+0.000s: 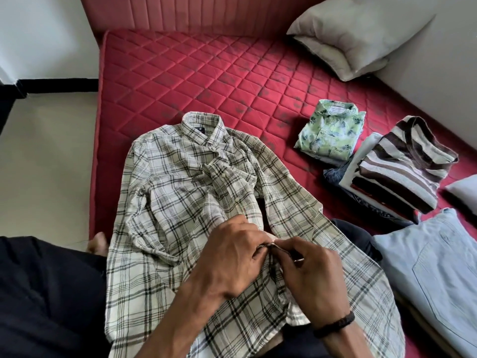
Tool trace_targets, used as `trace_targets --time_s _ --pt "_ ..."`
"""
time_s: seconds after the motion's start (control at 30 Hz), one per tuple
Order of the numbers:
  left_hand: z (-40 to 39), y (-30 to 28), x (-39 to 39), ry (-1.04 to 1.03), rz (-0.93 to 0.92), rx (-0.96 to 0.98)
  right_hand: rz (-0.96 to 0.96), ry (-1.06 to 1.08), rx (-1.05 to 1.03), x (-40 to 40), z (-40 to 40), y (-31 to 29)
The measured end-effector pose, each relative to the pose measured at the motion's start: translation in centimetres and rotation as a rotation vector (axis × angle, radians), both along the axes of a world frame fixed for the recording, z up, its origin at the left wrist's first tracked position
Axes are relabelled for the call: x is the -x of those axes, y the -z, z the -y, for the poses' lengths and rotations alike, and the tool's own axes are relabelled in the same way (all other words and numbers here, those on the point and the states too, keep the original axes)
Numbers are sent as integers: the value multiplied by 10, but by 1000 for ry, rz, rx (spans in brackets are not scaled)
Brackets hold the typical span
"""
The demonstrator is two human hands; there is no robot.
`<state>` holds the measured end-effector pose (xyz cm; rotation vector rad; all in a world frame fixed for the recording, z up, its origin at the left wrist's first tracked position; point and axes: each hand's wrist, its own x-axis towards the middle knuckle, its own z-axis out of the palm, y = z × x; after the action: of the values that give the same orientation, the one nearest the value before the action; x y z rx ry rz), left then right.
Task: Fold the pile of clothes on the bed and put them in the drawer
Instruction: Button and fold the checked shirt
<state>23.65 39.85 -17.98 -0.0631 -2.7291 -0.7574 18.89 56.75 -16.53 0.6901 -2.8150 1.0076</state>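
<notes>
Lying flat on quilted red mattress [206, 73]: soft plaid shirt [175, 192], collar pointing away, long axis running toward headboard. Left hand [232, 257] and right hand [312, 272] meeting at front placket, fingertips of both pinching cloth between them. Rightward: folded green shirt [330, 130], striped stack [402, 166], pale jeans [433, 267].

Only one view is given, taken from a wide-angle camera worn on the head. The scene is looked down on and forward, across a red mattress [180, 73] toward its headboard [206, 14]. The hands are seen close at the lower edge, the pillow [361, 34] far off at the upper right. Straight lines are bent near the edges.
</notes>
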Motion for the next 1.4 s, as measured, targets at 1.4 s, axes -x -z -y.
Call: trace_targets --time_s 1.4 --pt "348 -84 181 -426 -45 180 136 203 65 367 231 -63"
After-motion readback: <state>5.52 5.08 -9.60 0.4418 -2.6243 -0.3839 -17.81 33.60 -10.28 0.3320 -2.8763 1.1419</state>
